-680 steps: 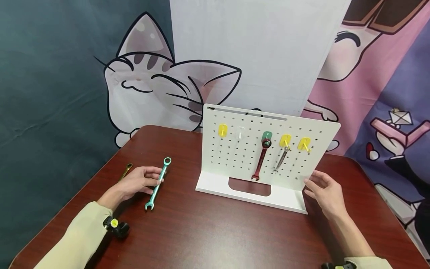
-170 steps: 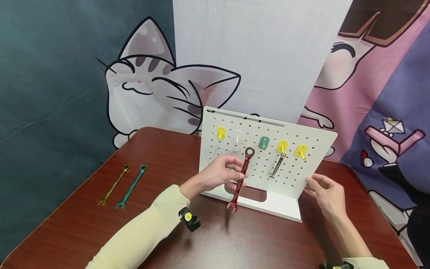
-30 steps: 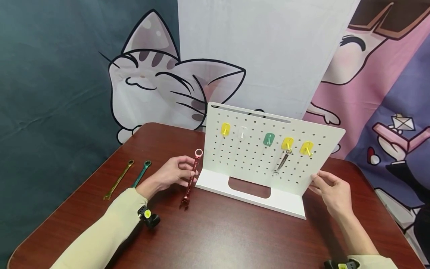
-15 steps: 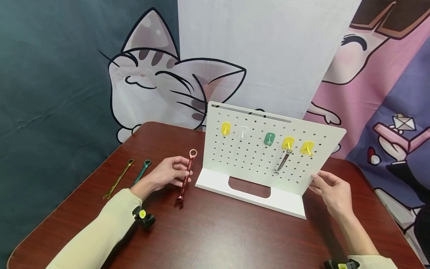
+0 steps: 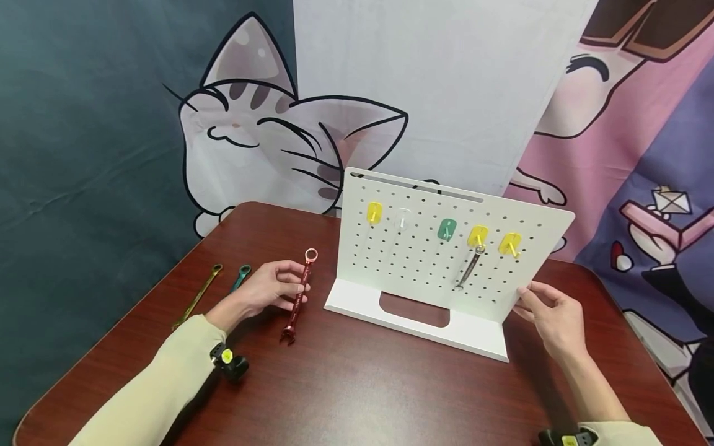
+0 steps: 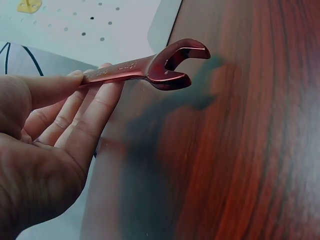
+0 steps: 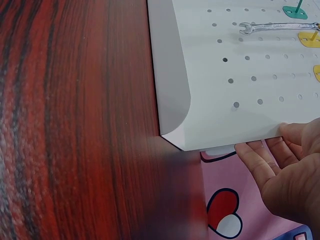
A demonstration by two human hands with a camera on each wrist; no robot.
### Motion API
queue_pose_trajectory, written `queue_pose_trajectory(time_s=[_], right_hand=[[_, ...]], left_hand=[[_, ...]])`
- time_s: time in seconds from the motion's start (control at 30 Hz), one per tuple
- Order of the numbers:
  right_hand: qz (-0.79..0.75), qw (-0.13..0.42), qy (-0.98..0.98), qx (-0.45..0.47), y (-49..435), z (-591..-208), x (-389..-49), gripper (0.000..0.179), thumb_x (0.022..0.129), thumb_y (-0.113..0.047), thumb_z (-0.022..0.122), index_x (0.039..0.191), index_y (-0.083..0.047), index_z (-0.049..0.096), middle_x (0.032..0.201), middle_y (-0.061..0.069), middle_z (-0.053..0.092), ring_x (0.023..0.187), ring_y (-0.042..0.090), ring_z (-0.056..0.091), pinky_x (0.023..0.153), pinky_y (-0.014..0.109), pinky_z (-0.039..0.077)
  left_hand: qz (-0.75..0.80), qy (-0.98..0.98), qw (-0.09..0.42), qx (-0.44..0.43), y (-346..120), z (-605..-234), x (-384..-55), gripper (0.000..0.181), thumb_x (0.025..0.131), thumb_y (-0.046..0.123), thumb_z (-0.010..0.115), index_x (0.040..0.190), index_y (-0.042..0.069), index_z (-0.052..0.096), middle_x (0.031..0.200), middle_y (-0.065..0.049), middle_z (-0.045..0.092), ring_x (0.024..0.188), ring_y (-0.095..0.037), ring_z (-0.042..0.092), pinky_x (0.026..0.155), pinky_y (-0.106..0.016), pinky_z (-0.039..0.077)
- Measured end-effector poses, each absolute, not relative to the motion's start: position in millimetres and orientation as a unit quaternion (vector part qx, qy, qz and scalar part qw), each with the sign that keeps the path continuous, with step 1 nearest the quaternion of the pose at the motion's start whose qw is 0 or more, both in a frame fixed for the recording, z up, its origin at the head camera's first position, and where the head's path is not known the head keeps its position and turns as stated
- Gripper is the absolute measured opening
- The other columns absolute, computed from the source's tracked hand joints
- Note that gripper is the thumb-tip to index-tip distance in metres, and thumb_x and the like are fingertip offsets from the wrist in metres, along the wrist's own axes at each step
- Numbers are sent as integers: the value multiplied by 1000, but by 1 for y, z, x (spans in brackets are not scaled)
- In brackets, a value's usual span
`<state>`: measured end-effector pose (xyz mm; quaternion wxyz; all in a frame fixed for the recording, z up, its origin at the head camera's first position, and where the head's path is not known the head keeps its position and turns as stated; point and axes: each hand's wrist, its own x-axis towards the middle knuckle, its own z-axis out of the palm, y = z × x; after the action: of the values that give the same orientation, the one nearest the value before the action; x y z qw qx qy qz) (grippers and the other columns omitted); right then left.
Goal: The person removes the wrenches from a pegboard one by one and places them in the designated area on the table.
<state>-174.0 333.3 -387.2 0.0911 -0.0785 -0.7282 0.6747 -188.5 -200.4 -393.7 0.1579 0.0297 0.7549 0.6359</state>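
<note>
Left hand's grip (image 5: 270,288) pinches the red wrench (image 5: 294,311) around the middle of its shank; the wrench is above the surface (image 5: 357,396), between the teal wrench (image 5: 238,282) and the white pegboard (image 5: 424,267). In my judgement, this pinch should be firm, so that the forked end (image 6: 159,65) does not swing. Right hand's grip (image 5: 553,316) pinches the pegboard's side edge; there, I believe, light and steady pressure is best.

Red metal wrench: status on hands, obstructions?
Left hand pinches red metal wrench. Right hand grips white perforated board by right edge. Nothing visibly blocking red wrench; teal metal wrench partly hidden in head view.
</note>
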Motion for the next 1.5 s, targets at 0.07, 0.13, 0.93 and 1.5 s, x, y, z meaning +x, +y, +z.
queue_pose_trajectory(time_s=[0.07, 0.13, 0.93, 1.5], right_hand=[[676, 91, -727, -78, 333, -387, -174, 9, 98, -7, 75, 105, -14, 77, 86, -15, 76, 74, 5, 78, 69, 23, 64], [675, 92, -728, -77, 333, -387, -174, 10, 98, -8, 75, 104, -15, 77, 86, -15, 76, 74, 5, 78, 69, 23, 64], [677, 95, -726, -75, 336, -386, -175, 7, 97, -12, 77, 103, -14, 77, 88, -15, 77, 75, 5, 78, 69, 24, 64], [686, 96, -718, -67, 334, -386, -174, 7, 97, -10, 76, 100, -16, 77, 87, -13, 77, 75, 6, 79, 68, 24, 64]], left_hand=[[634, 757, 158, 28, -203, -395, -188, 40, 102, -2, 65, 139, -8, 52, 112, -23, 75, 85, -19, 77, 70, -36, 68], [631, 759, 157, 29, -206, -395, -187, 41, 102, -1, 64, 140, -9, 51, 113, -23, 75, 86, -19, 77, 71, -36, 68], [613, 773, 162, 16, -230, -396, -183, 47, 103, -1, 64, 145, -10, 48, 120, -28, 73, 88, -20, 78, 72, -34, 67], [615, 771, 165, 0, -247, -395, -178, 52, 103, 2, 65, 148, -12, 45, 111, -15, 78, 87, -16, 78, 72, -32, 67]])
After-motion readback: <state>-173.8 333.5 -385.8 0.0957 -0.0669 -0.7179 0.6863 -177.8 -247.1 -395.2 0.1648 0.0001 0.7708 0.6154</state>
